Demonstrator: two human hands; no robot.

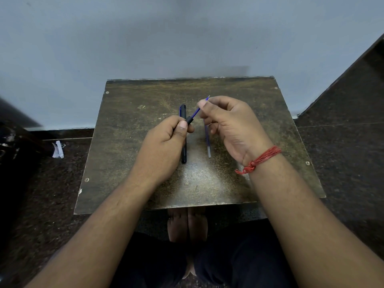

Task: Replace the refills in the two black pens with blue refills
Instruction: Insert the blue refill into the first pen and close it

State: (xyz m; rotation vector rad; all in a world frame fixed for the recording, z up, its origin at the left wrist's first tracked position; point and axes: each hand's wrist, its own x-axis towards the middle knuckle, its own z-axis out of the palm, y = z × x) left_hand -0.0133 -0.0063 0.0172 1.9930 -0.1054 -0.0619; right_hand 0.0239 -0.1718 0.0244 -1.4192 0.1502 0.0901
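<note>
My left hand [166, 140] grips a black pen barrel [189, 120] above the small table, its open end pointing up and to the right. A blue refill [196, 112] sticks out of that open end, and my right hand [226, 123] pinches its upper part, with the metal tip showing past my fingers. A second black pen [183, 150] lies lengthwise on the table, partly under my left hand. Another blue refill [208, 142] lies on the table to its right, its far end hidden under my right hand.
The worn brown table [270, 163] stands against a pale wall on a dark speckled floor. My bare feet [187, 225] show below its near edge. A scrap of white paper [58, 149] lies on the floor at the left.
</note>
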